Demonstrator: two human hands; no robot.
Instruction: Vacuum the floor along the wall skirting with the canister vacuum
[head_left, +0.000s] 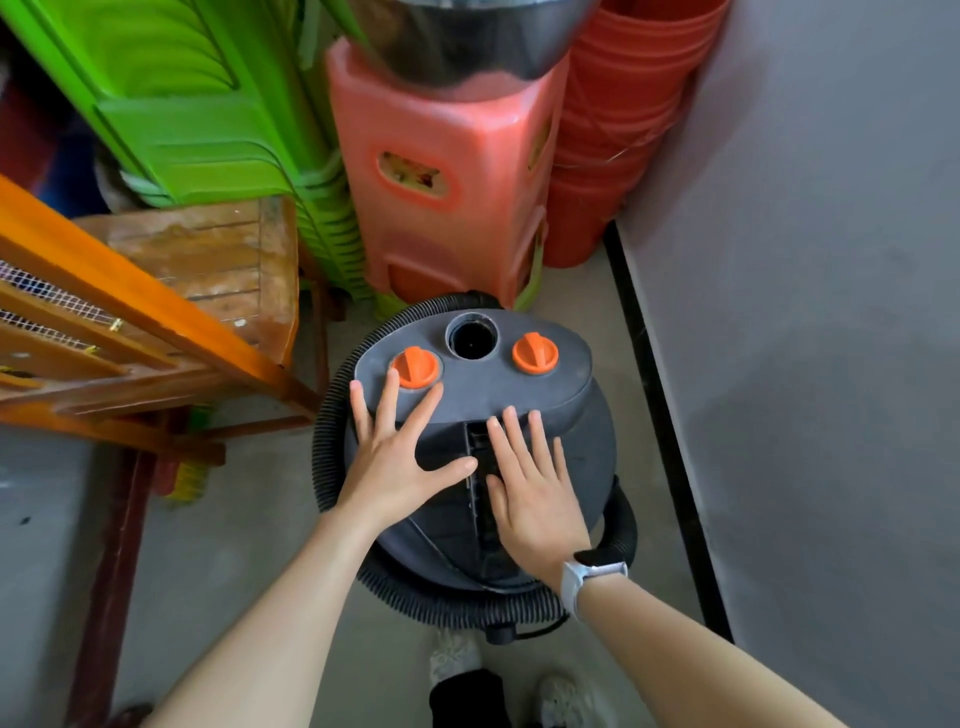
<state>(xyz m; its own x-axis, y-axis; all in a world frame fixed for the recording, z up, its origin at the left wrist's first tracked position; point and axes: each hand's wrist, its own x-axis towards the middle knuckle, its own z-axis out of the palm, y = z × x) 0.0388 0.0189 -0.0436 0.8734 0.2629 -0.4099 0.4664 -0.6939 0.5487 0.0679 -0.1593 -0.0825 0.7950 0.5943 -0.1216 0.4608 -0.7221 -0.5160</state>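
The dark grey round plastic canister vacuum (470, 447) stands on the grey concrete floor (223, 561), directly under both of your hands and just beside the black skirting strip (657, 415) at the foot of the grey wall (821, 291). Your left hand (397, 457) lies flat on the left part of the vacuum top, fingers straight and spread, gripping nothing; two fingertips reach either side of the left orange plastic knob (414, 367). Your right hand (532, 493), with a white wristband watch (589, 577), lies flat over the ribbed centre strip of the vacuum, fingers straight and close together, also holding nothing.

The black ribbed hose (332, 415) is coiled around the vacuum body, so it lies outward and lower from your fingers on every side. The left hand is nearer to the coil on the left side. I judge that the next move depends on freeing this hose. The open round port (471, 338) sits between the left knob and the right orange plastic knob (535, 353), at the far edge of the vacuum top.

I can read no brand, label or writing on the vacuum.
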